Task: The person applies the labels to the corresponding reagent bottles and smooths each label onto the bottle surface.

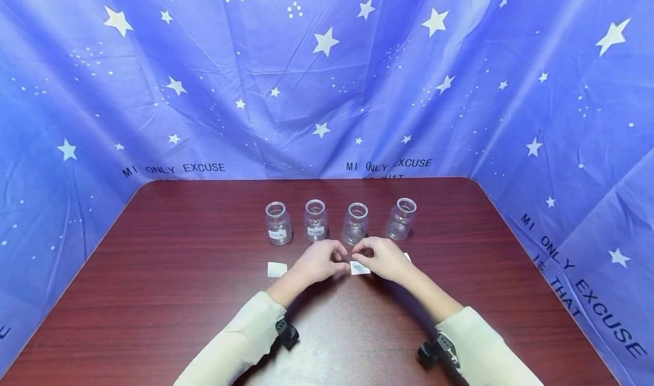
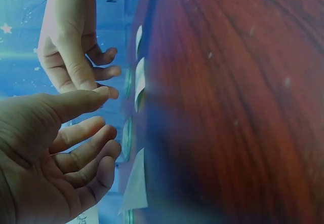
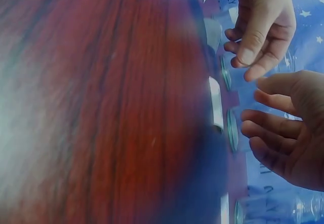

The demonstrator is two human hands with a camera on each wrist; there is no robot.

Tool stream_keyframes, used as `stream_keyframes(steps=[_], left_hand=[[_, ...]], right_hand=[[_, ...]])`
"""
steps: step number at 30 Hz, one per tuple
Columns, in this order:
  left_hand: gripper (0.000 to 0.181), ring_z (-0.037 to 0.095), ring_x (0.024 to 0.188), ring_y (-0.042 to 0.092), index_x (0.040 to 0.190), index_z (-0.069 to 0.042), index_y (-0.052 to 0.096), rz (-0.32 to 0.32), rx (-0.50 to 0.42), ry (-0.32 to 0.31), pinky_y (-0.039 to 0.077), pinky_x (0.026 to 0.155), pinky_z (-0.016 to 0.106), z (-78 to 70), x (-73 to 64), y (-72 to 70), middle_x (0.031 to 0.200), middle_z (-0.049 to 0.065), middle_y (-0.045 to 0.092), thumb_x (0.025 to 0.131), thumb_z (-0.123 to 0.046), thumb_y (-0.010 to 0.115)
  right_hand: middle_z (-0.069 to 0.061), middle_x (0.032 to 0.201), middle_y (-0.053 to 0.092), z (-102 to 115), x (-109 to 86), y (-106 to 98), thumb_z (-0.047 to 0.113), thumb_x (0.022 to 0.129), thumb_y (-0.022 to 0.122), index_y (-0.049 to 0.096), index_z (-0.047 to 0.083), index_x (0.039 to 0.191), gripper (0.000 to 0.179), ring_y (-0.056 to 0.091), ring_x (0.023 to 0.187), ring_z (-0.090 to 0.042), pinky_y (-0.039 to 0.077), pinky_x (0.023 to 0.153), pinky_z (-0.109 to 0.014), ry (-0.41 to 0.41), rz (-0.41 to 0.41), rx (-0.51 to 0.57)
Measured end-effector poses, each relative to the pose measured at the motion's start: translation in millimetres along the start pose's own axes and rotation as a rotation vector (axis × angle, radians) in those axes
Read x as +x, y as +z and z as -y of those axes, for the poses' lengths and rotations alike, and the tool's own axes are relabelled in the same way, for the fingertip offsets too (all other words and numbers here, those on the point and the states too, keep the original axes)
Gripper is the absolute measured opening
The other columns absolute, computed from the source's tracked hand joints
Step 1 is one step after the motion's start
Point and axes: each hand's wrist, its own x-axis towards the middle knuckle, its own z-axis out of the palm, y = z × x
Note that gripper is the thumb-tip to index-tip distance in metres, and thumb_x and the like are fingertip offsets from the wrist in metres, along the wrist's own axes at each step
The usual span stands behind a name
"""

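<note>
Pale sleeves lie nearest, each with a black wrist device at the cuff. Reference item: the printed label, resting on the brown table at the gap between the two hands. Left hand: just left of the label, fingers loosely curved, nothing visible in its grasp. Right hand: overlaps the label's right edge in the head view, fingers likewise relaxed and bent, nothing visible in its grasp; whether it touches the label cannot be told. White slip: left of the label, beyond the left hand. Second slip: right of the label, mostly hidden by the right hand. Four glass jars stand in a row behind the label; the two to its left carry white stickers. Blue star-patterned curtain: farther behind the label than the jars.
</note>
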Motion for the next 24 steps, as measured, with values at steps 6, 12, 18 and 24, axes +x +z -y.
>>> stream_keyframes(steps=[6, 12, 18, 24], left_hand=[[0.023, 0.009, 0.076, 0.060, 0.096, -0.009, 0.065, 0.042, -0.003, 0.007, 0.045, 0.075, 0.024, -2.9, 3.7, 7.7, 0.078, -0.003, 0.066, 0.077, -0.019, 0.074], [0.023, 0.012, 0.077, 0.058, 0.093, -0.010, 0.066, 0.032, 0.060, 0.037, 0.044, 0.070, 0.023, -3.7, 4.2, 15.7, 0.080, 0.000, 0.065, 0.075, -0.020, 0.076], [0.022, 0.010, 0.074, 0.056, 0.090, -0.010, 0.065, 0.008, 0.112, 0.049, 0.043, 0.067, 0.023, -4.4, 5.5, 21.3, 0.080, 0.001, 0.063, 0.074, -0.020, 0.077], [0.024, 0.010, 0.074, 0.055, 0.092, -0.008, 0.066, -0.003, 0.148, 0.006, 0.044, 0.069, 0.022, -2.8, 8.3, 24.1, 0.078, -0.001, 0.061, 0.074, -0.020, 0.077]], right_hand=[[0.001, 0.085, 0.065, -12, -8.7, -3, 0.019, 0.079, 0.072, 0.069, 0.011, 0.094, 0.017, 0.054, 0.068, -0.006, 0.044, 0.064, -0.023, -0.008, 0.074, -0.053], [0.000, 0.080, 0.059, -21, -13.2, -2, 0.018, 0.073, 0.077, 0.068, 0.010, 0.093, 0.023, 0.052, 0.071, -0.010, 0.041, 0.063, -0.023, -0.062, 0.064, -0.105], [0.002, 0.080, 0.055, -24, -15.0, 0, 0.021, 0.071, 0.078, 0.068, 0.011, 0.096, 0.029, 0.050, 0.070, -0.008, 0.039, 0.060, -0.023, -0.013, 0.083, -0.124], [0.002, 0.083, 0.054, -22, -15.0, 1, 0.022, 0.070, 0.079, 0.069, 0.009, 0.096, 0.030, 0.050, 0.073, -0.008, 0.039, 0.058, -0.024, 0.007, 0.095, -0.158]])
